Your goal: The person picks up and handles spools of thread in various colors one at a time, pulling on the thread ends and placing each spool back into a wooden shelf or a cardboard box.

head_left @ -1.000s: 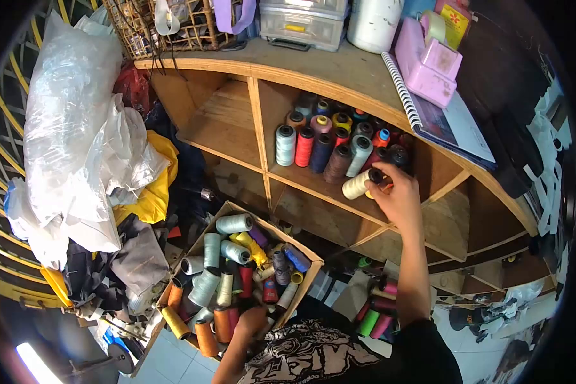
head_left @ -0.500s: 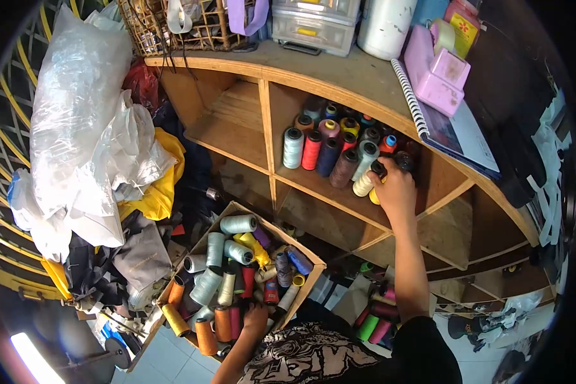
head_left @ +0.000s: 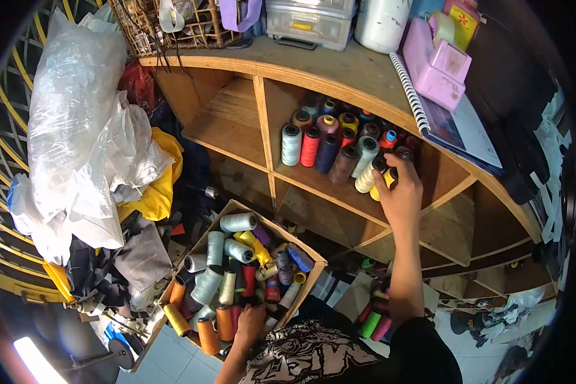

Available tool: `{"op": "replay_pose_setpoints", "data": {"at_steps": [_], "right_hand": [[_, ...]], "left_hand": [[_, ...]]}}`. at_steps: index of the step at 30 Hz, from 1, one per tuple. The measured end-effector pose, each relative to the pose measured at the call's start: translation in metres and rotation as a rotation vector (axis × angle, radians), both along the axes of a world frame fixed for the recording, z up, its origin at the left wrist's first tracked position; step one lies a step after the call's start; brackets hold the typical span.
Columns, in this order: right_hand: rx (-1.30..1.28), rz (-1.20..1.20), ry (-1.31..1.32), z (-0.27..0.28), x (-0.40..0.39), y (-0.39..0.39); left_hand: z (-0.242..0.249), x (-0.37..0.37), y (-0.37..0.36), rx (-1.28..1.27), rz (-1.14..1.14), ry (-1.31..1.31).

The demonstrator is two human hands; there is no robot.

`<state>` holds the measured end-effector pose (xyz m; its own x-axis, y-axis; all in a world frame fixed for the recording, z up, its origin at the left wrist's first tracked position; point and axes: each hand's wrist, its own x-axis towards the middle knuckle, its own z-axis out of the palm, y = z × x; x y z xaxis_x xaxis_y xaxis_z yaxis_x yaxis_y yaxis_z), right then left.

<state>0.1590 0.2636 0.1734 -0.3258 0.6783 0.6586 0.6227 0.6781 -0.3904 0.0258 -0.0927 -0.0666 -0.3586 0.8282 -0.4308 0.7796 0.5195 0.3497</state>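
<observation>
My right hand (head_left: 401,195) reaches into a shelf compartment, its thumb and fingers curled around the upper part of a yellow thread cone (head_left: 379,192) with a dark top. A cream thread cone (head_left: 365,181) stands against it on the left. Behind and beside them stand upright cones, among them a brown cone (head_left: 344,164), a navy cone (head_left: 327,153), a red cone (head_left: 309,148) and a pale teal cone (head_left: 291,145). My left hand (head_left: 252,323) rests curled at the near side of a cardboard box (head_left: 312,276) full of jumbled cones, beside a magenta cone (head_left: 235,317); its fingertips are hidden.
The wooden shelf (head_left: 339,80) carries a pink tape dispenser (head_left: 438,70), a spiral notebook (head_left: 457,137), a plastic drawer unit (head_left: 308,25) and a wicker basket (head_left: 166,29). Plastic bags (head_left: 77,121) pile at left. More cones (head_left: 371,325) lie in a lower box at right.
My right hand has shifted slightly right, and more of the yellow cone shows. The cream cone has moved a little with it. My left hand has barely moved.
</observation>
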Motion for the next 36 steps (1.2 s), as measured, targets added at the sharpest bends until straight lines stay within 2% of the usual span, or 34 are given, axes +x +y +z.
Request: {"op": "replay_pose_setpoints", "data": {"at_steps": [2, 3, 4, 5, 7, 9, 10, 11, 12, 13, 15, 17, 19, 22, 28, 34, 36], "right_hand": [[-0.111, 0.137, 0.073, -0.003, 0.004, -0.014], [-0.116, 0.139, 0.071, -0.009, 0.007, -0.02], [-0.367, 0.263, 0.055, -0.016, 0.009, -0.026], [-0.62, 0.387, 0.038, -0.025, 0.009, -0.031], [-0.839, 0.557, 0.029, -0.043, 0.006, -0.045], [-0.855, 0.727, -0.084, -0.059, 0.0, -0.056], [-0.949, 0.805, -0.133, -0.058, -0.002, -0.061], [-1.038, 0.882, -0.183, -0.057, -0.005, -0.065], [-1.055, 0.863, -0.229, -0.057, -0.007, -0.071], [-1.056, 0.941, -0.162, -0.053, -0.009, -0.075], [-0.978, 1.012, -0.031, -0.054, -0.014, -0.083], [-0.967, 0.983, -0.025, -0.055, -0.014, -0.084], [-0.954, 0.964, -0.022, -0.055, -0.015, -0.081], [-1.029, 0.919, -0.047, -0.054, -0.015, -0.079], [-0.972, 0.916, -0.01, -0.057, -0.018, -0.079], [-1.224, 0.828, 0.064, -0.06, -0.023, -0.082], [-1.253, 0.928, 0.264, -0.066, -0.024, -0.085]], "left_hand": [[0.035, -0.008, 0.007, 0.053, 0.042, -0.023], [0.047, -0.017, 0.008, 0.155, 0.091, -0.169], [0.062, -0.024, 0.012, 0.259, 0.142, -0.312], [0.085, -0.028, 0.019, 0.258, 0.149, -0.31], [0.127, -0.037, 0.032, 0.46, 0.342, -0.514], [0.126, -0.047, 0.042, 0.664, 0.486, -0.744], [0.132, -0.049, 0.051, 0.793, 0.528, -0.93], [0.137, -0.049, 0.058, 0.797, 0.528, -0.925], [0.142, -0.05, 0.065, 0.904, 0.542, -1.013], [0.145, -0.049, 0.071, 1.008, 0.551, -1.102], [0.144, -0.046, 0.081, 1.053, 0.575, -1.1], [0.143, -0.041, 0.089, 1.141, 0.678, -1.223], [0.143, -0.038, 0.091, 1.175, 0.675, -1.22], [0.145, -0.033, 0.088, 1.088, 0.756, -1.205], [0.142, -0.034, 0.079, 1.035, 0.739, -1.168], [0.148, -0.031, 0.074, 0.99, 0.672, -1.047], [0.148, -0.027, 0.075, 1.06, 0.75, -1.05]]}}
